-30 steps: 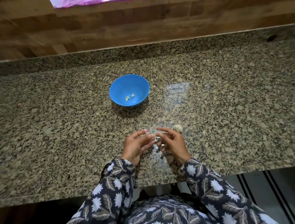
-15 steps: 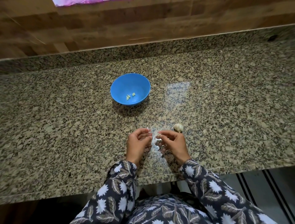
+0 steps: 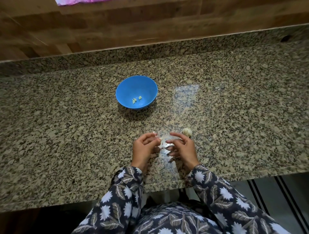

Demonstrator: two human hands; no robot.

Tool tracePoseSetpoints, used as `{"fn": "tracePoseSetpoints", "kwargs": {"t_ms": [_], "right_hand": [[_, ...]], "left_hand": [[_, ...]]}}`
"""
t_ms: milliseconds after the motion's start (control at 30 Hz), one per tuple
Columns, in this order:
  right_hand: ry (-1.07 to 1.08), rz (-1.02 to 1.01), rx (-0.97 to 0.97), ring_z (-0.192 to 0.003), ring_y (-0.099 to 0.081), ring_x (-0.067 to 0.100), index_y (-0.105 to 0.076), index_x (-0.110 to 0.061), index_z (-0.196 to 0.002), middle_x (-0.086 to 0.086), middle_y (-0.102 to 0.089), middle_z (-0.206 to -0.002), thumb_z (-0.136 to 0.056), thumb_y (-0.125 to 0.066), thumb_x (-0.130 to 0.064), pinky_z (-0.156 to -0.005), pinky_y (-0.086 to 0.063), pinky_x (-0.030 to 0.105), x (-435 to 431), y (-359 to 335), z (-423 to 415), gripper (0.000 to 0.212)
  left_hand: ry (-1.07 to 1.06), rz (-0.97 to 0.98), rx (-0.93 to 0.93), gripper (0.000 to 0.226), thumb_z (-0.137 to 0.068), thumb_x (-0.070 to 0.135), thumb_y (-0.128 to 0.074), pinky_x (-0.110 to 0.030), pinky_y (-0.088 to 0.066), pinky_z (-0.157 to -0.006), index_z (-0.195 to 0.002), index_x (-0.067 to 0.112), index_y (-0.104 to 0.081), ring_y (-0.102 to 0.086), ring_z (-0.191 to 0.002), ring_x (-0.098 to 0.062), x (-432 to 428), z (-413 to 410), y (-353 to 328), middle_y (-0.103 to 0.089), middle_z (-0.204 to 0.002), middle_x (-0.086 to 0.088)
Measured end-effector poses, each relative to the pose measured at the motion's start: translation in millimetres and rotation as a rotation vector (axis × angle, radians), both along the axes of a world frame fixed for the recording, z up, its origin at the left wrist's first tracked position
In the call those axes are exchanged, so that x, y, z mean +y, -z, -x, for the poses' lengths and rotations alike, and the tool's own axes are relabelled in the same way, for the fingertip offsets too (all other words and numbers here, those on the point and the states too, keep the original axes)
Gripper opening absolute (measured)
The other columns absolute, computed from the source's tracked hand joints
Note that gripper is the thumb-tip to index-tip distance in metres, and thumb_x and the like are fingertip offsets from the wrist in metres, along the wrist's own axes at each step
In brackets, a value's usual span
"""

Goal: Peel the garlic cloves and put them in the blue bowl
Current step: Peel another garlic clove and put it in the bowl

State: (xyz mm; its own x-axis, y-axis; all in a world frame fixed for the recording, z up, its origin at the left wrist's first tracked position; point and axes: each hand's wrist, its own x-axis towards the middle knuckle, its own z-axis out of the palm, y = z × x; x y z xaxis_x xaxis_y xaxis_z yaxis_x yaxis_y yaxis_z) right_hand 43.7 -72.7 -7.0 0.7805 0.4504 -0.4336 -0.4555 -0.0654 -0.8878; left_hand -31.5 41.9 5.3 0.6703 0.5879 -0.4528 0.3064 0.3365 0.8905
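Two hands work close together over the near edge of a granite counter [image 3: 66, 117], seen from the head camera looking down.

The left hand [image 3: 145, 148] is curled. Its thumb and forefinger pinch a small pale clove [image 3: 155, 136] at the fingertips, held just above the stone. Whether skin clings to it is too small to tell. A scrap of pale skin [image 3: 161, 138] shows just beside the clove, between the two hands.

The right hand [image 3: 183, 147] sits just right of the left and does not touch it. Its fingers are spread and loosely curved, the forefinger reaching toward the clove and the thumb apart from it. Nothing shows between them, so this hand holds nothing that can be seen.

A garlic bulb [image 3: 187, 132] rests on the counter just beyond the right hand, by the knuckles, whole-looking and pale.

The bowl [image 3: 127, 86] stands upright farther back and to the left, well apart from both hands. In its bottom lie a few peeled cloves [image 3: 134, 100], small and yellowish. One is a little apart from the others.

A bright patch of glare [image 3: 185, 93] lies on the stone to the right of the bowl. A low granite upstand runs along the back of the counter, with a wooden wall [image 3: 117, 25] above it. Something pink [image 3: 75, 1] pokes in at the top edge.

Both forearms wear dark sleeves with white flowers, left sleeve [image 3: 123, 192] and right sleeve [image 3: 217, 188], and they cross the counter's front edge.
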Motion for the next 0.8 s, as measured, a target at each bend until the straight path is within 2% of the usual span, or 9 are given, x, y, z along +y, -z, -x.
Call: {"fn": "tracePoseSetpoints", "kwargs": {"t_ms": [67,100,167,267,367,467,600,667,800], "right_hand": [[0.037,0.040,-0.037,-0.054,-0.059,0.011,-0.047,-0.022,-0.118,0.008,-0.065,-0.087,-0.090,-0.050,-0.001,-0.045,-0.051,0.019,-1.0,2.1,-2.3,0.035],[0.022,0.074,-0.072,-0.057,-0.059,0.012,-0.044,-0.025,-0.120,0.008,-0.064,-0.090,-0.090,-0.051,-0.004,-0.046,-0.051,0.019,-1.4,3.2,-3.1,0.037],[-0.023,0.119,-0.111,-0.059,-0.060,0.012,-0.052,-0.015,-0.116,0.010,-0.063,-0.092,-0.088,-0.056,-0.007,-0.049,-0.051,0.017,-0.3,4.2,-3.7,0.029],[-0.053,0.093,-0.060,-0.051,-0.061,0.008,-0.063,-0.007,-0.089,0.011,-0.064,-0.081,-0.082,-0.063,-0.009,-0.048,-0.052,0.017,1.9,5.8,-2.4,0.007],[-0.026,0.073,0.003,-0.048,-0.061,0.009,-0.063,-0.004,-0.085,0.012,-0.064,-0.076,-0.081,-0.064,-0.008,-0.048,-0.053,0.019,1.9,9.2,-3.5,0.006],[-0.067,0.083,0.013,-0.051,-0.062,0.009,-0.063,-0.004,-0.090,0.011,-0.065,-0.079,-0.083,-0.061,-0.004,-0.052,-0.054,0.020,5.5,10.8,-2.9,0.007],[-0.222,0.011,-0.115,-0.068,-0.066,0.019,-0.061,-0.010,-0.110,0.012,-0.068,-0.090,-0.085,-0.061,-0.006,-0.062,-0.056,0.027,20.0,4.1,6.7,0.026],[-0.268,0.020,-0.248,-0.074,-0.068,0.020,-0.061,-0.015,-0.109,0.008,-0.068,-0.093,-0.084,-0.063,-0.008,-0.062,-0.056,0.026,26.4,0.7,10.0,0.027],[-0.251,0.076,-0.456,-0.076,-0.069,0.016,-0.070,-0.014,-0.092,0.001,-0.070,-0.089,-0.081,-0.068,-0.009,-0.064,-0.058,0.031,25.2,0.6,9.2,0.013]], "left_hand": [[-0.062,0.117,-0.003,0.025,-0.079,-0.002,-0.067,-0.037,-0.057,-0.077,-0.101,0.007,-0.062,-0.068,-0.081,-0.023,4.1,1.9,-0.8,-0.071,-0.092,-0.011],[-0.084,0.107,0.012,0.025,-0.078,-0.002,-0.067,-0.039,-0.057,-0.079,-0.101,0.008,-0.062,-0.068,-0.083,-0.024,8.5,3.1,0.2,-0.071,-0.093,-0.011],[-0.142,-0.041,0.075,0.025,-0.079,-0.001,-0.066,-0.039,-0.057,-0.079,-0.101,0.011,-0.062,-0.068,-0.087,-0.023,23.1,6.2,5.4,-0.069,-0.099,-0.010],[-0.226,-0.385,0.215,0.031,-0.083,0.004,-0.065,-0.023,-0.056,-0.065,-0.113,0.011,-0.060,-0.064,-0.081,-0.014,47.9,17.6,10.8,-0.066,-0.105,-0.007],[-0.216,-0.539,0.277,0.035,-0.084,0.004,-0.065,-0.004,-0.044,-0.051,-0.117,0.008,-0.059,-0.058,-0.082,-0.010,60.6,28.5,14.2,-0.065,-0.107,-0.006],[-0.213,-0.474,0.254,0.037,-0.081,0.003,-0.068,-0.002,-0.044,-0.052,-0.116,0.009,-0.059,-0.059,-0.080,-0.007,60.5,32.4,15.7,-0.066,-0.106,-0.008],[-0.075,-0.247,0.060,0.038,-0.078,0.000,-0.070,-0.018,-0.054,-0.065,-0.113,0.010,-0.059,-0.068,-0.083,-0.013,36.6,24.6,6.1,-0.070,-0.096,-0.007],[0.002,-0.234,-0.015,0.036,-0.076,-0.002,-0.071,-0.021,-0.055,-0.070,-0.109,0.009,-0.060,-0.069,-0.083,-0.013,22.0,20.8,0.8,-0.071,-0.091,-0.007],[0.014,-0.242,-0.064,0.032,-0.076,-0.003,-0.071,-0.016,-0.053,-0.065,-0.098,0.017,-0.059,-0.069,-0.077,-0.003,12.1,19.6,-3.8,-0.070,-0.086,-0.001]]}}
